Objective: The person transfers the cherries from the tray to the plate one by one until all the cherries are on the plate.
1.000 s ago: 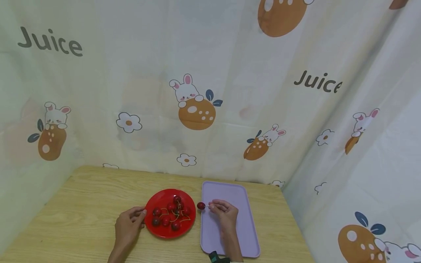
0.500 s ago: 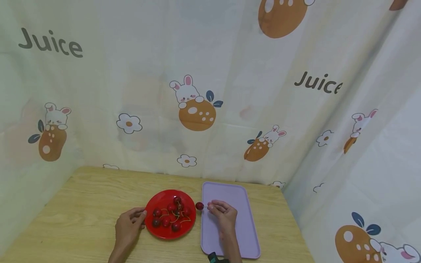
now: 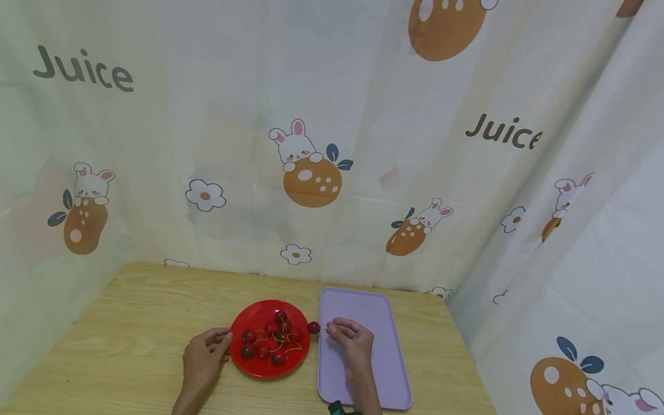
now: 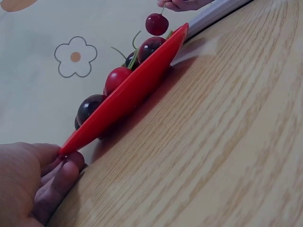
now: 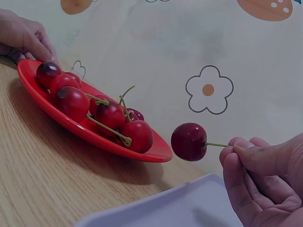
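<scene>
My left hand (image 3: 204, 354) pinches the left rim of a round red plate (image 3: 251, 316), thumb on top and fingers below. Several dark red cherries (image 5: 71, 102), some with green stems, lie on the plate. By its stem, a single cherry (image 5: 189, 142) is pinched between the thumb and fingertips of my right hand (image 3: 355, 344). That cherry hangs in the air just off the plate's right rim, above the left edge of a lilac tray (image 3: 386, 369). In the left wrist view the held cherry (image 4: 156, 24) appears beyond the plate's far rim.
Plate and tray stand side by side on a wood-grain table (image 3: 150, 305). A printed curtain (image 3: 233, 144) with rabbits and flowers hangs behind the table and along both sides.
My right hand has shifted slightly left, bringing the cherry closer to the plate's right rim. My left hand keeps its hold on the plate, which stays in place.
</scene>
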{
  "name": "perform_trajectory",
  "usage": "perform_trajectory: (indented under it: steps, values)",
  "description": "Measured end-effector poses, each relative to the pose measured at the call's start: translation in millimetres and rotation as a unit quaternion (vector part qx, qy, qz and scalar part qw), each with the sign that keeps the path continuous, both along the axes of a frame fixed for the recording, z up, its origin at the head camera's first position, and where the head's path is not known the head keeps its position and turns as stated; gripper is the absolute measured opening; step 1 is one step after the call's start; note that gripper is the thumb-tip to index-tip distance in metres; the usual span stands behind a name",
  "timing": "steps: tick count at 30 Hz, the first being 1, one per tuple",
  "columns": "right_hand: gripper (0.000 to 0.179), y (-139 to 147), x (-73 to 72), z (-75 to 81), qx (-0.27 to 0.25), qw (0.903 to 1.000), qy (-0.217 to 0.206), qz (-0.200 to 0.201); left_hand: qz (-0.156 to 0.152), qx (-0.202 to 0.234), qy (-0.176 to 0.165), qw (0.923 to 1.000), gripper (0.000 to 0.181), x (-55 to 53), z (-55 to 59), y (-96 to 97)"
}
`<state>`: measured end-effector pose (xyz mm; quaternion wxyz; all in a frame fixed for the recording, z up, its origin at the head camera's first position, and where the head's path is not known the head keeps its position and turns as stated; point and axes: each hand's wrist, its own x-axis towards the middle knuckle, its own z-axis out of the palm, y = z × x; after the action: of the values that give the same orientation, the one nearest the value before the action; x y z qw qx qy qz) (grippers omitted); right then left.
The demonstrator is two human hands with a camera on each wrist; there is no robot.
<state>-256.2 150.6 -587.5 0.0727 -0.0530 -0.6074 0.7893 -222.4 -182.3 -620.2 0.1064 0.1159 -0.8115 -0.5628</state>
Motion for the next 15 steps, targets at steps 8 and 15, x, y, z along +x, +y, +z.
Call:
perform_trajectory:
  steps: [8, 15]
  values:
    - [0.033, -4, -0.9, -2.2, -0.004, 1.0000, 0.006, 0.007, -0.002, -0.002, 0.001, 1.0000, 0.025, 0.2, 0.1, 0.6]
    - [0.034, -11, -1.0, -6.7, -0.020, 0.9992, 0.027, 0.019, -0.001, -0.003, 0.002, 1.0000, 0.026, 0.6, 0.2, 0.2]
